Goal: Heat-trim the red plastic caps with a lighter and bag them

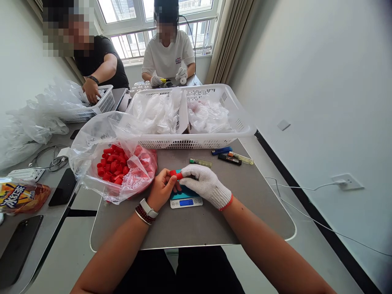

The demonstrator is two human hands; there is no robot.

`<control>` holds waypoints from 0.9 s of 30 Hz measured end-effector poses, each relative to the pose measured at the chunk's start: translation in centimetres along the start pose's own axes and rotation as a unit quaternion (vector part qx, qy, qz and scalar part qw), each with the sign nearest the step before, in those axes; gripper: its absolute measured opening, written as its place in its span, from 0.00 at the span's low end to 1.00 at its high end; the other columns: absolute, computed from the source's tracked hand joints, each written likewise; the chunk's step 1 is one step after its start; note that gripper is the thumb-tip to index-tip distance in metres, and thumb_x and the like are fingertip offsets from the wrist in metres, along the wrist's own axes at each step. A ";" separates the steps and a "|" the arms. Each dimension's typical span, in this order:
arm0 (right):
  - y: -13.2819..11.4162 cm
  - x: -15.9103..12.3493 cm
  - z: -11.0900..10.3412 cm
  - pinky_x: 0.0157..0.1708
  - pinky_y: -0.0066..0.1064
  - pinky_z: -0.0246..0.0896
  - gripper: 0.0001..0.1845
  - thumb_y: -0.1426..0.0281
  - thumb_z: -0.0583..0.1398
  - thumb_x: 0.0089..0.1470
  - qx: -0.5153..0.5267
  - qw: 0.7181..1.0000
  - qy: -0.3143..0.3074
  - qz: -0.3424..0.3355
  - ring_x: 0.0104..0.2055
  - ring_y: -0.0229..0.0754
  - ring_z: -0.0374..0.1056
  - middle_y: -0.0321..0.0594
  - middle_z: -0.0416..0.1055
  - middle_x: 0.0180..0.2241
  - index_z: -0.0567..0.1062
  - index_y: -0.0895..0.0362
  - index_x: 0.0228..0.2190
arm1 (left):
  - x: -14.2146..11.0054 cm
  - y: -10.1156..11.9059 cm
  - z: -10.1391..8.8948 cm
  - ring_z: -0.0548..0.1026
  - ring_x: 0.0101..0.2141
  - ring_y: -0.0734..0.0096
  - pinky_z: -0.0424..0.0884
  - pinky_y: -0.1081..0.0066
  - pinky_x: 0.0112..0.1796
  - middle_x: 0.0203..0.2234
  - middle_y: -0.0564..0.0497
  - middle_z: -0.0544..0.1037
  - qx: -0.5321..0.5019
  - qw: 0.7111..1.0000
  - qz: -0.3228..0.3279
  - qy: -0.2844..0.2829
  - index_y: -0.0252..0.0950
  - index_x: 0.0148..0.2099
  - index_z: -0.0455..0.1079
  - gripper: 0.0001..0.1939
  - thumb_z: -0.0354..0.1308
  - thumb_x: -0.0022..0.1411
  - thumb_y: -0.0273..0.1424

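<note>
My bare left hand [163, 188] and my right hand [206, 184], which wears a white knit glove, meet over a small blue-topped digital scale [185, 199]. Both pinch a small red cap [175, 174] between the fingertips; a dark piece under the glove's fingers is too hidden to name. A clear plastic bag [113, 157] full of several red caps [112, 165] lies just left of my left hand. Several lighters lie beyond the scale: a pale green lighter [200, 162], a blue lighter [221, 150], a black lighter [229, 159] and a yellowish lighter [241, 157].
A white plastic basket [241, 122] with clear bags stands at the table's far side. On the left lie phones [63, 187], a snack pack [18, 197], cables and another basket [102, 105]. Two other people work at the far end. A cord runs to a wall socket [346, 181].
</note>
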State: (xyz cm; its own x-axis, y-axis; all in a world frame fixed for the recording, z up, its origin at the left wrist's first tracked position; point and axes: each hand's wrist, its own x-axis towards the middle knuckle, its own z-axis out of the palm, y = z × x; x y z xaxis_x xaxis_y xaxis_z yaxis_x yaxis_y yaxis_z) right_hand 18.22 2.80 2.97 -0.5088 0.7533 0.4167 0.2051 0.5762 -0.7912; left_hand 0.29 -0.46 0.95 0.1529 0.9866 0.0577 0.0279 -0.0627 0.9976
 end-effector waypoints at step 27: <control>0.8 -0.2 0.1 0.39 0.31 0.66 0.06 0.72 0.62 0.58 -0.040 0.998 0.038 -0.036 0.33 0.38 0.72 0.37 0.77 0.31 0.78 0.54 0.30 | 0.2 0.2 -0.2 0.70 0.21 0.74 0.65 0.73 0.23 0.22 0.53 0.76 0.089 0.995 0.042 0.015 0.35 0.42 0.72 0.22 0.56 0.64 0.50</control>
State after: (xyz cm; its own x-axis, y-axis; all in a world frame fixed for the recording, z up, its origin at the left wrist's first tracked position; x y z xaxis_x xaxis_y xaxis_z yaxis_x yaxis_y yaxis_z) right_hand 18.37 3.12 2.20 -0.4595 0.7295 0.5066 0.2382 0.6507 -0.7210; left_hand 0.14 -0.26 1.14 0.1335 0.9806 0.1437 0.1916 -0.1678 0.9670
